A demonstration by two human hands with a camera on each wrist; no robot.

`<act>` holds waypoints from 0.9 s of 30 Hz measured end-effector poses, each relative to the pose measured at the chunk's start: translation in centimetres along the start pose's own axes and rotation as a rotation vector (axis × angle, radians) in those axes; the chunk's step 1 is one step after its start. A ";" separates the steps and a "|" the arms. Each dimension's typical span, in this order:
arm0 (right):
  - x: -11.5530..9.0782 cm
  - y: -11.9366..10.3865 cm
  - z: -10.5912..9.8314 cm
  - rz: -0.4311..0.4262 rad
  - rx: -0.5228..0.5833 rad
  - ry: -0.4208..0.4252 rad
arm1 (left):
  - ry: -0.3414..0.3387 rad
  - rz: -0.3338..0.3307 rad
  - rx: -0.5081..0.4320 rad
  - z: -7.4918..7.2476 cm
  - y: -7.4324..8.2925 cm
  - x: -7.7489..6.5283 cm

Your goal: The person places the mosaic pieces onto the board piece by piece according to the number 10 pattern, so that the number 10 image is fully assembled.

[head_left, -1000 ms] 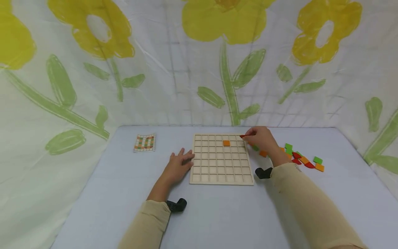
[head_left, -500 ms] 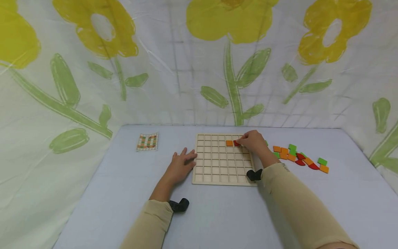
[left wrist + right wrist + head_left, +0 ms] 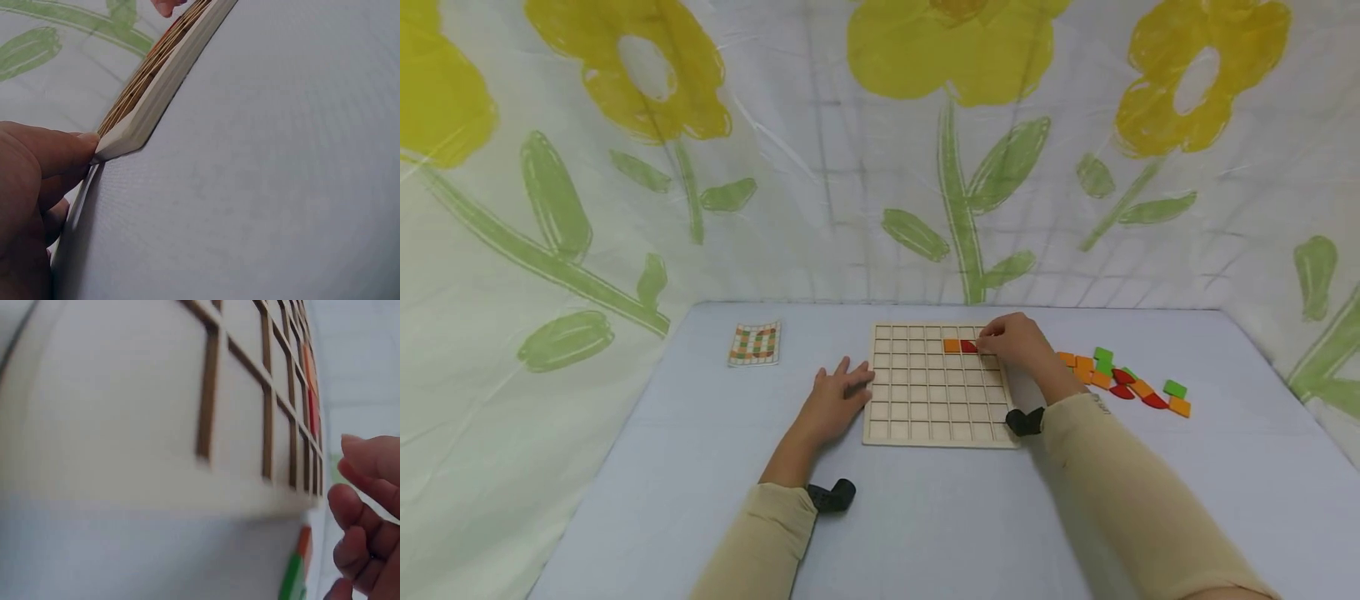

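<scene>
A pale wooden grid board (image 3: 940, 444) lies on the table between the hands. In its upper part an orange square tile (image 3: 952, 346) sits in a cell, with a red tile (image 3: 967, 347) with a curved edge in the cell to its right. My right hand (image 3: 1019, 340) is just right of the red tile; in the right wrist view its loosely bent fingers (image 3: 369, 453) stand apart from that tile and hold nothing. At the board's left edge, my left hand (image 3: 833, 404) rests with spread fingers, and the left wrist view shows a fingertip (image 3: 87, 139) touching the board's corner.
Left of the board lies a small card (image 3: 755, 344) printed with a coloured grid pattern. Several loose orange, green and red tiles, such as a green tile (image 3: 1175, 389), are scattered to the right, partly behind the right arm. A flowered cloth (image 3: 760, 242) hangs behind the table.
My right hand has carried the red tile leftward into the cell beside the orange tile, let it go and drawn slightly right. My left hand has stayed at the board's edge.
</scene>
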State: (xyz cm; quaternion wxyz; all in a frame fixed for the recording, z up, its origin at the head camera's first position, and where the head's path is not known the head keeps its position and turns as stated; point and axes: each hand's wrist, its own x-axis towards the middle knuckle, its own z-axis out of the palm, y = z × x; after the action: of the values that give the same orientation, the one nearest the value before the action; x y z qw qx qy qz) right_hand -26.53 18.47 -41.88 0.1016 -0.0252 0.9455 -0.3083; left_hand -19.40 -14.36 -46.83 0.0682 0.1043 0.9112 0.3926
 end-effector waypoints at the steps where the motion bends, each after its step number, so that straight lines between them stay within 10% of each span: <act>1: -0.1 0.4 -0.4 -0.008 0.003 0.011 | 0.002 -0.002 0.001 0.0 0.0 0.0; 15: -1.7 5.7 -4.2 0.127 0.004 -0.029 | 0.005 -0.020 -0.004 0.1 0.0 -0.1; 27: -1.3 7.3 -3.7 0.012 -0.136 -0.031 | -0.004 -0.021 -0.032 -0.1 0.6 -0.4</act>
State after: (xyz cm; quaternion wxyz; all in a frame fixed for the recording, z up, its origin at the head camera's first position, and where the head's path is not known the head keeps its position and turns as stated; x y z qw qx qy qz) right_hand -25.95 26.59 -43.03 0.1162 -0.0314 0.9627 -0.2421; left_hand -18.91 -14.14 -46.26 0.0757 0.0942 0.9058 0.4060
